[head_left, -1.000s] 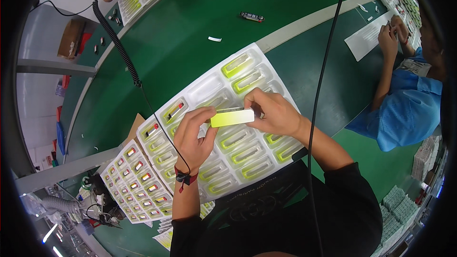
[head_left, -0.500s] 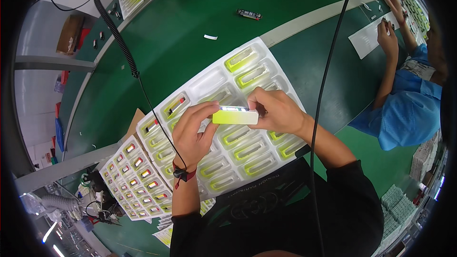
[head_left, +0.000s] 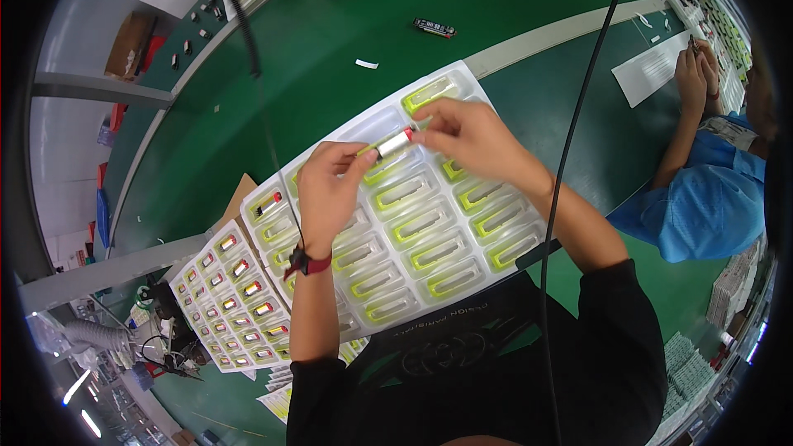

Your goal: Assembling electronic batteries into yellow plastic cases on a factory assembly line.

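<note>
A white molded tray (head_left: 363,125) lies tilted before me, its pockets holding yellow-green and clear cases (head_left: 405,196). Over its upper middle is a silver battery cell (head_left: 395,144) with a red end, lying in or on a yellow-green case mostly covered by my fingers. My left hand (head_left: 332,190), a dark red band at its wrist, pinches the left end of that case. At the cell's red end is my right hand (head_left: 479,142), its thumb close to or touching it and its index finger held apart above. Blur hides the exact contact.
At left, a second white tray (head_left: 239,297) carries many cases with red-ended cells. Loose electronic parts (head_left: 434,28) and a paper strip (head_left: 367,64) lie on the green table. A black cable (head_left: 570,128) hangs near my right arm. A blue-clad co-worker (head_left: 710,190) works at right.
The yellow-green and white case was held up on its side between both hands; now a silver cell shows face up at the tray's upper middle. My right hand has moved up and loosened.
</note>
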A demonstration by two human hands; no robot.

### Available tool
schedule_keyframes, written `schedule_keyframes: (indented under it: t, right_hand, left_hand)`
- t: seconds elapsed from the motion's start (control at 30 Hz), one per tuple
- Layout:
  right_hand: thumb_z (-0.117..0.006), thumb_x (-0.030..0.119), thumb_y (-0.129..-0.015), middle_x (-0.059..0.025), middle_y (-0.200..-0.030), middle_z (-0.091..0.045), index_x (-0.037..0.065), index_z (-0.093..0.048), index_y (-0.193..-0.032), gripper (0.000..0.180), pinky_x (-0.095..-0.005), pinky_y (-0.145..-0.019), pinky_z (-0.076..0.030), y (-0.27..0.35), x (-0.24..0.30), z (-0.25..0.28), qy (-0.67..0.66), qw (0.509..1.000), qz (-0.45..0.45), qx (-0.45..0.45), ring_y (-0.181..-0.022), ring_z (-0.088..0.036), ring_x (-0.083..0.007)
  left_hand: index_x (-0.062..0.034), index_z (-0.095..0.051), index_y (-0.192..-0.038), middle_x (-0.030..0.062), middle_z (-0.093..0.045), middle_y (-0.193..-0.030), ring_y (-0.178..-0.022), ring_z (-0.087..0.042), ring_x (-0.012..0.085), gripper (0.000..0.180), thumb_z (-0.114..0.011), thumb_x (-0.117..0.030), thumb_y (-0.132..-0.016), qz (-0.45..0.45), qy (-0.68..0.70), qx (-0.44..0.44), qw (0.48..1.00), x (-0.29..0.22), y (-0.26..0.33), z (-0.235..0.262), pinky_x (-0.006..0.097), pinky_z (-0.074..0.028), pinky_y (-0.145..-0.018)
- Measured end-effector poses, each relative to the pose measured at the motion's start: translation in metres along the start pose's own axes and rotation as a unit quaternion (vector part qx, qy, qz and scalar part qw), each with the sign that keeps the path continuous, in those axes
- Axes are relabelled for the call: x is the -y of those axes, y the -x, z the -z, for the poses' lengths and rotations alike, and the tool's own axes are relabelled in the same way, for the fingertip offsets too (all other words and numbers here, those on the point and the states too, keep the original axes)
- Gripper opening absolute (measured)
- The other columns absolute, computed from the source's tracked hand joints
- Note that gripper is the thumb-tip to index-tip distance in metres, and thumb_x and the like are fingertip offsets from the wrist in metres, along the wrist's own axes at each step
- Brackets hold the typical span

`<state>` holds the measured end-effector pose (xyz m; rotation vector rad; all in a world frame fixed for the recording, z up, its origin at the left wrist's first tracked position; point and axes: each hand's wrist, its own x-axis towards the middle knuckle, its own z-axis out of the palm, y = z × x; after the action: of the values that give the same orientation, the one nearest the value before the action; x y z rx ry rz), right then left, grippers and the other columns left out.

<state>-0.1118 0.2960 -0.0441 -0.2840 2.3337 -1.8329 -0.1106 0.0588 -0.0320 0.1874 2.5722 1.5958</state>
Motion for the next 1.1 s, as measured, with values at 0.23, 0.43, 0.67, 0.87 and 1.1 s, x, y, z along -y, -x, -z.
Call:
schedule_keyframes:
  t: [0.23,0.43,0.67,0.87,1.1]
  right_hand:
    - [-0.066,0.013,-0.090,-0.0080,-0.087,-0.069,-0.002,-0.065,-0.111,0.026,-0.0282,-0.063,-0.051,-0.038,-0.002,0.010,0.010,0.999,-0.032,0.002,-0.074,-0.064,-0.0131]
    - [-0.064,0.012,-0.090,-0.0121,-0.092,-0.069,0.001,-0.067,-0.110,0.023,-0.0335,-0.066,-0.052,-0.050,-0.015,0.031,0.224,0.968,0.056,-0.097,-0.073,-0.066,-0.0208]
    - [-0.067,0.019,-0.088,-0.0133,-0.099,-0.064,0.004,-0.069,-0.109,0.026,-0.0394,-0.084,-0.051,-0.111,-0.040,0.064,0.341,0.922,0.052,-0.173,-0.093,-0.064,-0.0302]
    - [-0.070,0.022,-0.086,-0.0128,-0.101,-0.064,0.005,-0.071,-0.109,0.029,-0.0418,-0.089,-0.049,-0.143,-0.051,0.050,0.441,0.890,0.076,-0.092,-0.098,-0.062,-0.0320]
    - [-0.059,0.021,-0.095,-0.0084,-0.092,-0.066,-0.003,-0.066,-0.110,0.029,-0.0281,-0.069,-0.050,-0.075,-0.015,0.054,-0.236,0.969,-0.041,-0.055,-0.077,-0.064,-0.0167]
  left_hand:
    - [0.0019,-0.072,-0.098,0.0102,-0.072,-0.082,-0.073,-0.069,0.0151,0.018,-0.071,-0.014,-0.088,0.069,-0.014,-0.032,0.997,0.004,-0.026,0.004,0.027,-0.053,-0.066]
    - [-0.0029,-0.074,-0.092,0.0154,-0.070,-0.085,-0.071,-0.070,0.0265,0.013,-0.072,-0.012,-0.083,-0.013,-0.180,-0.050,0.982,0.013,-0.033,0.003,0.034,-0.053,-0.066]
    - [-0.0020,-0.071,-0.085,0.0170,-0.065,-0.087,-0.079,-0.067,0.0343,0.010,-0.071,-0.011,-0.081,-0.036,-0.276,0.009,0.960,0.019,-0.042,0.006,0.041,-0.053,-0.073]
    - [-0.0025,-0.069,-0.097,0.0164,-0.063,-0.094,-0.087,-0.064,0.0356,0.019,-0.070,-0.013,-0.081,-0.072,-0.360,-0.036,0.929,0.007,-0.041,-0.003,0.043,-0.052,-0.077]
    - [-0.0032,-0.068,-0.104,0.0120,-0.064,-0.101,-0.098,-0.062,0.0329,0.025,-0.072,-0.016,-0.082,-0.243,-0.264,0.069,0.931,-0.020,-0.067,-0.053,0.040,-0.050,-0.085]
